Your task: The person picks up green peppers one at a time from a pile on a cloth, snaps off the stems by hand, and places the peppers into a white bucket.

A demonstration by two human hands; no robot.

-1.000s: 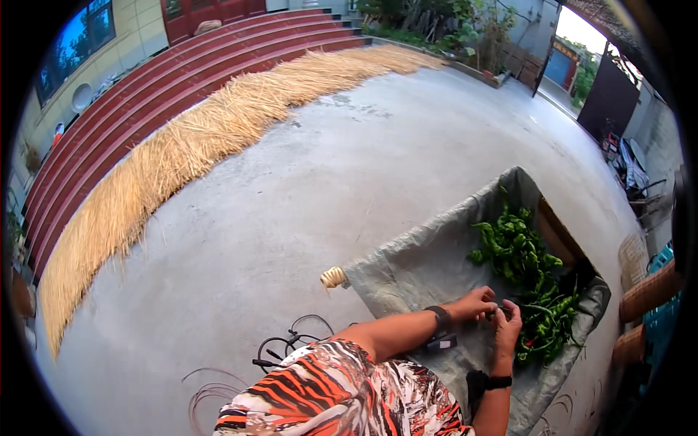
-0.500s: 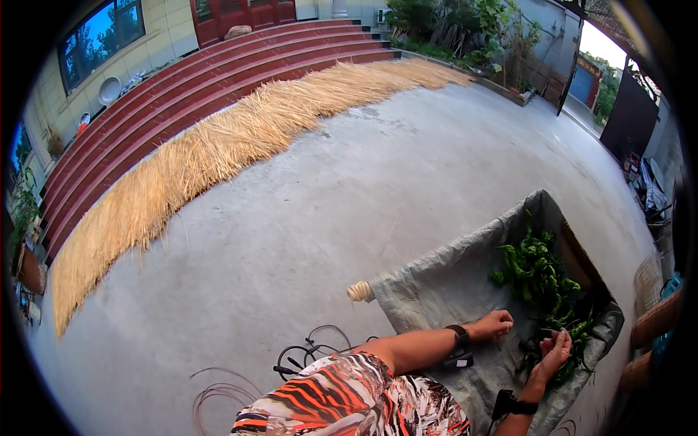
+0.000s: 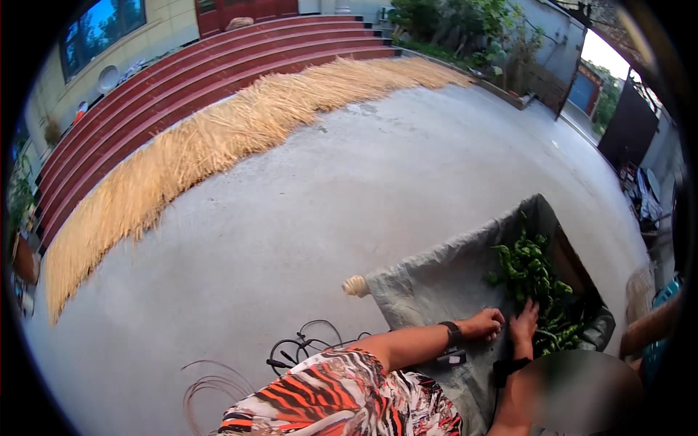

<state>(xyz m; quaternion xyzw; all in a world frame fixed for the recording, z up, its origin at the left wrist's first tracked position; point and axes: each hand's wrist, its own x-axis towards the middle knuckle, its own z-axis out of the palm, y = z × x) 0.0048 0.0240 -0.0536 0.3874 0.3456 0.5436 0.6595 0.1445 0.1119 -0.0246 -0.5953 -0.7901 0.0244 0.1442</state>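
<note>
A heap of green peppers (image 3: 536,265) lies along the right side of a cart bed lined with a grey tarp (image 3: 429,280). My right hand (image 3: 523,325) reaches to the left edge of the heap, its fingers stretched out and apart against the peppers. Just left of it, my left hand (image 3: 486,324) is over the tarp with curled fingers; whatever they may hold is hidden. A dark band (image 3: 452,334) circles my left wrist, and a small black device (image 3: 454,358) shows below it. Part of my right forearm is covered by a blurred patch.
Rope is wound round a handle end (image 3: 355,286) at the cart's left corner. Black cables (image 3: 298,349) and a thin coiled wire (image 3: 207,389) lie on the concrete (image 3: 291,240). Straw (image 3: 189,156) spreads along the red steps (image 3: 218,62). Wooden pieces (image 3: 651,323) stand at right.
My right hand has moved left and up, opening from a pinch onto the peppers' edge. My left hand stays nearly in place, fingers curled. A blurred patch now covers the lower right.
</note>
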